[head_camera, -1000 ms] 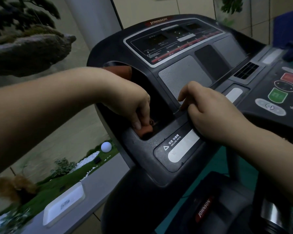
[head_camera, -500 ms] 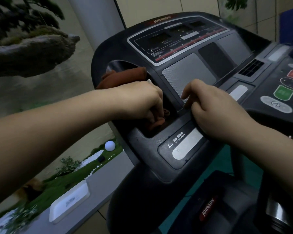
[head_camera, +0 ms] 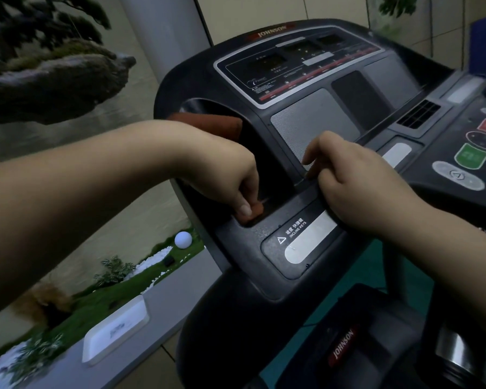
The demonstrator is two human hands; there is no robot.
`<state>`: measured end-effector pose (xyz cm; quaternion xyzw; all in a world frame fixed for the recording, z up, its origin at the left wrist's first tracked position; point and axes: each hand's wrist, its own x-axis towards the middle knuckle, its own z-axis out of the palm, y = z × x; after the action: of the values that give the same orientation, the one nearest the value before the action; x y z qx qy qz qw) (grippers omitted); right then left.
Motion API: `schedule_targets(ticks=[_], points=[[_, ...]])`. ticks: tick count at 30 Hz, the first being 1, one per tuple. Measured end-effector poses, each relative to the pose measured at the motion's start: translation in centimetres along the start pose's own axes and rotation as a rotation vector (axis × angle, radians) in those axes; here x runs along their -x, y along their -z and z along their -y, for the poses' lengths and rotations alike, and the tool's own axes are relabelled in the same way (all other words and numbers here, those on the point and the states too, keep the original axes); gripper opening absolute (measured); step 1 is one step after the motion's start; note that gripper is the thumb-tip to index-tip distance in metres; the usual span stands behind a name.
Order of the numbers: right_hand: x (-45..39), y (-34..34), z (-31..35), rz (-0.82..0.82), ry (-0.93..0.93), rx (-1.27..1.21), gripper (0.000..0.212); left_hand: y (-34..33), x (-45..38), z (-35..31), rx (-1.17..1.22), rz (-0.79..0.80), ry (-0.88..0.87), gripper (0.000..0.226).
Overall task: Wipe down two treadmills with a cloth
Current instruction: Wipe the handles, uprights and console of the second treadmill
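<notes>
A black Johnson treadmill console (head_camera: 314,66) fills the middle of the view. My left hand (head_camera: 230,178) reaches into the cup recess on the console's left side and grips a rust-brown cloth (head_camera: 208,123). One end of the cloth shows under my thumb at the recess's near edge; the other end sticks up behind my wrist. My right hand (head_camera: 357,186) rests on the ledge above the incline keys panel (head_camera: 306,242), fingers bent, fingertips touching the grey speaker grille. It holds nothing.
Round control buttons, red and green (head_camera: 472,155), sit on the console's right part. The treadmill's dark motor cover (head_camera: 345,343) lies below. At left is a grey ledge with a white tray (head_camera: 115,329), a white ball and artificial plants. A pillar stands behind.
My left hand has slid back down to the near edge of the recess with the cloth, after moving up half a second ago. My right hand stays on the ledge.
</notes>
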<state>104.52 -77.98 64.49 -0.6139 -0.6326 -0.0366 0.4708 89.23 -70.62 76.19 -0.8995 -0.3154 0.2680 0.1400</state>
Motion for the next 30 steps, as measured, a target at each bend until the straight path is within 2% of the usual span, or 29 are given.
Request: schedule_targets(ticks=[3,6,9,12,14,16,19,21,23,27,30], points=[[0.0,0.0,0.0,0.005,0.0,0.0,0.025,0.9,1.5,-0.1,0.068,0.01,-0.042,0.013],[-0.1,0.0,-0.1,-0.004,-0.004,0.003,0.025,0.6,3.0,0.1,0.239,-0.093,-0.16,0.018],[-0.1,-0.3,-0.1,-0.015,0.001,0.011,0.025,-1.1,3.5,-0.1,0.377,-0.29,-0.242,0.033],[-0.1,-0.3,-0.1,-0.024,0.001,0.022,0.026,-2.9,2.7,-1.7,0.49,-0.527,-0.33,0.027],[-0.1,-0.2,-0.1,-0.021,-0.007,0.017,0.027,-3.4,2.2,-2.8,0.494,-0.612,-0.351,0.029],[-0.1,0.0,-0.1,-0.007,-0.004,0.007,0.028,-3.6,2.5,-2.9,0.473,-0.59,-0.361,0.026],[0.0,0.0,0.0,-0.001,0.001,-0.005,0.029,-3.8,4.2,-1.9,0.431,-0.424,-0.383,0.031],[0.0,-0.1,0.0,-0.004,0.0,-0.009,0.029,-4.1,4.9,-1.8,0.418,-0.391,-0.383,0.036],[-0.1,-0.2,0.0,-0.012,-0.003,-0.009,0.029,-4.5,4.5,-2.1,0.405,-0.487,-0.38,0.041],[-0.1,-0.1,0.0,-0.012,-0.003,-0.007,0.031,-4.9,2.9,-3.1,0.437,-0.732,-0.295,0.037],[0.0,0.0,0.0,-0.013,0.002,-0.011,0.032,-5.5,3.1,-3.1,0.416,-0.739,-0.33,0.035]])
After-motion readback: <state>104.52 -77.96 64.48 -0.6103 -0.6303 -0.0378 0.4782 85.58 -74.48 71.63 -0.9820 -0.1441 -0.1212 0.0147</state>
